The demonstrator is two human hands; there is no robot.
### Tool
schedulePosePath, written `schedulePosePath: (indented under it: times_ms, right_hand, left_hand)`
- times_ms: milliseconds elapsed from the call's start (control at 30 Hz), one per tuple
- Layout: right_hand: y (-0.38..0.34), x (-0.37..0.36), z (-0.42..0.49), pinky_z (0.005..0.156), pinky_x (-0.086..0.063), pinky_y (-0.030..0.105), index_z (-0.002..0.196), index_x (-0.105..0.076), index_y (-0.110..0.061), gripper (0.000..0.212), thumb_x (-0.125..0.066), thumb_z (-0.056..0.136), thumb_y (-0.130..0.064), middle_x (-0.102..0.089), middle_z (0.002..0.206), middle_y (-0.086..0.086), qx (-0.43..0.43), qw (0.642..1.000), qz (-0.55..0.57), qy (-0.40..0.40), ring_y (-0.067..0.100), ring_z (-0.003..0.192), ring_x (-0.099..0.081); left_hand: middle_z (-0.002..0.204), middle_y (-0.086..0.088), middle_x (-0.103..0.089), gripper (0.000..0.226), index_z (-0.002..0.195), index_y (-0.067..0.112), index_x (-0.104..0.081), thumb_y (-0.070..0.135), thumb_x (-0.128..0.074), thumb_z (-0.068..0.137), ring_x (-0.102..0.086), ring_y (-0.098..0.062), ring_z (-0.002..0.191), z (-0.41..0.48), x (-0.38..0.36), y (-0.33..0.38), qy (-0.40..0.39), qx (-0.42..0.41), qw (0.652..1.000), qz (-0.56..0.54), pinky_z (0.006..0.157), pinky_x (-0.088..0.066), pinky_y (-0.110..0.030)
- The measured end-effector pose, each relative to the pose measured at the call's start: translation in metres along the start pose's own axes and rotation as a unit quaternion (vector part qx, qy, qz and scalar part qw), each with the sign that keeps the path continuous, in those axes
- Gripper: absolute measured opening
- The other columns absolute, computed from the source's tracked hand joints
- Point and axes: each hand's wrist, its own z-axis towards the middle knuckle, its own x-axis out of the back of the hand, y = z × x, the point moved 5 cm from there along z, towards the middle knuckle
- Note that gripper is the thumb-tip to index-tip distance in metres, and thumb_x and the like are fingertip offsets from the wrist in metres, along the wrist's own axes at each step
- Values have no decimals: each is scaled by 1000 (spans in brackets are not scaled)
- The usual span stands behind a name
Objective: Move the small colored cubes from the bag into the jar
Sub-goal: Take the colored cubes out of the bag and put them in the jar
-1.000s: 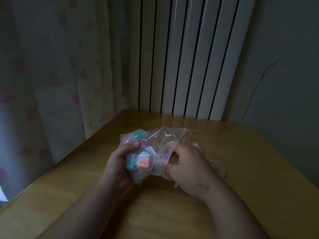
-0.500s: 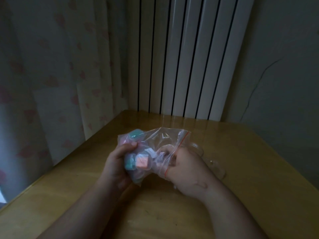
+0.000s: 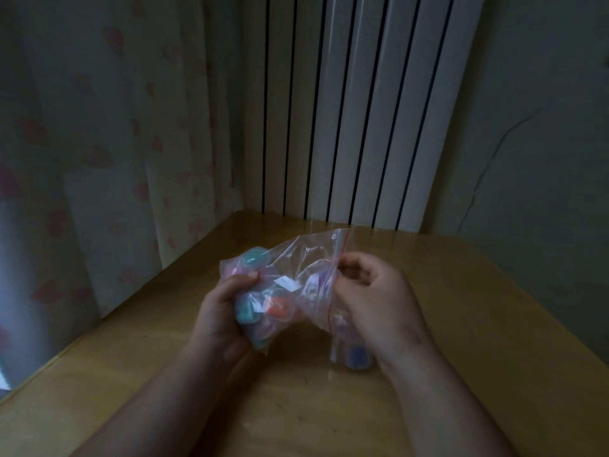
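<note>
right hand (image 3: 375,298) just moved to pinch the bag (image 3: 306,255) mouth, left hand (image 3: 220,311) still curled round the cubes (image 3: 276,311); opening's next probably.

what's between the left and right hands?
Head view: the clear zip bag spans the gap from left hand to right hand, both gripping it, with colored cubes bunched inside it near the left hand.

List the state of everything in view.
bag: held in both hands, mouth open or sealed unclear.
cubes: bunched inside the bag.
jar: on the table, something blue inside.
left hand: grips the bag's full end.
right hand: pinches the bag's mouth.
</note>
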Motion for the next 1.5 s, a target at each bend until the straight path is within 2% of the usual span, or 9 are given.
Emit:
schedulePosePath:
  times_ms: [67, 200, 500, 633, 933, 1133, 1233, 1333, 1500]
  right_hand:
    - [-4, 11, 1, 59, -50, 9, 96, -64, -36, 16, -67, 86, -24, -67, 89, -15, 25, 997, 0, 69, -6, 80, -64]
    - [0, 29, 7, 60, -42, 9, 90, -59, -35, 17, -68, 86, -21, -65, 88, -16, 36, 986, -34, 161, -5, 81, -61]
    - [11, 32, 12, 62, -44, 14, 89, -56, -34, 17, -67, 87, -22, -63, 88, -14, 41, 968, -153, 196, 2, 81, -61]
    - [17, 29, 13, 61, -38, 11, 103, -63, -30, 18, -66, 86, -24, -63, 95, -12, 25, 965, -194, 177, 6, 87, -58]
    - [2, 8, 6, 66, -44, 0, 103, -68, -28, 20, -60, 91, -15, -65, 90, -18, 114, 975, -173, 79, -9, 84, -58]
    - [3, -16, 3, 73, -54, 33, 94, -66, -29, 15, -50, 94, -29, -59, 90, -12, 139, 954, -264, -37, 8, 85, -57]
    - [5, -22, 1, 63, -51, 27, 95, -63, -35, 9, -56, 91, -40, -56, 92, -11, 108, 960, -243, -91, 11, 79, -58]
    - [5, -29, -2, 78, -52, 27, 119, -56, -40, 35, -58, 87, -53, -55, 102, -21, 89, 960, -225, -144, 5, 93, -57]
    - [2, -30, -4, 84, -54, 28, 116, -59, -37, 42, -64, 79, -57, -59, 109, -19, 77, 959, -224, -156, -2, 96, -57]
  left_hand:
    - [103, -21, -75, 50, 127, 10, -56, 9, -56, 77, -74, -38, 87, 1, 1, 1, 12, -5, 1000, -6, 66, -61, -52]
    - [118, -24, -68, 55, 131, 9, -54, 9, -59, 75, -73, -40, 93, 3, 7, 5, 42, -24, 998, -35, 70, -60, -53]
    - [116, -25, -70, 51, 126, 8, -56, 10, -60, 75, -73, -40, 92, 4, 10, 8, 64, -35, 996, -51, 75, -60, -56]
    - [119, -26, -68, 47, 122, 7, -58, 10, -60, 76, -68, -42, 104, 4, 12, 8, 74, -33, 995, -53, 86, -55, -58]
    - [98, -21, -76, 39, 118, 9, -57, 9, -57, 79, -74, -38, 87, 3, 7, 4, 43, -23, 998, -33, 72, -61, -54]
    - [122, -23, -68, 59, 133, 8, -54, 10, -67, 75, -70, -38, 100, 5, 10, 0, 38, -3, 999, -3, 80, -59, -50]
    - [117, -23, -70, 59, 131, 8, -55, 11, -67, 74, -72, -37, 97, 4, 6, -3, 11, 0, 1000, 14, 74, -61, -48]
    - [131, -26, -62, 63, 134, 10, -54, 14, -67, 73, -64, -42, 112, 5, 8, -4, 8, -4, 999, 38, 85, -58, -51]
    - [135, -25, -59, 68, 138, 15, -51, 17, -69, 73, -61, -45, 118, 7, 11, -5, 11, 0, 999, 54, 85, -57, -53]
